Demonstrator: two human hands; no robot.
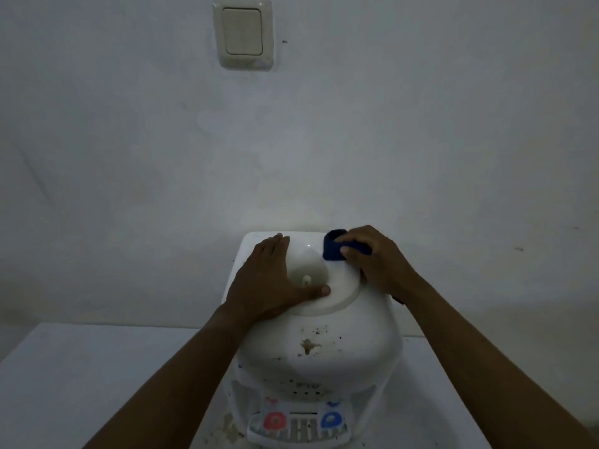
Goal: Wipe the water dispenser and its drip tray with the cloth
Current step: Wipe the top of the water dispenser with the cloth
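Observation:
A white tabletop water dispenser (319, 348) stands in front of me, its domed front spotted with brown stains. My left hand (272, 280) lies flat with straight fingers on the left rim of the round bottle socket (308, 267) on top. My right hand (376, 260) grips a dark blue cloth (334, 249) and presses it on the top surface at the back right of the socket. At the bottom are a red tap (274, 421), a blue tap (330, 420) and the slotted drip tray (303, 432).
The dispenser sits on a white counter (97, 377) against a white wall. A light switch (243, 32) is mounted on the wall high above. Brown stains mark the counter left of the drip tray.

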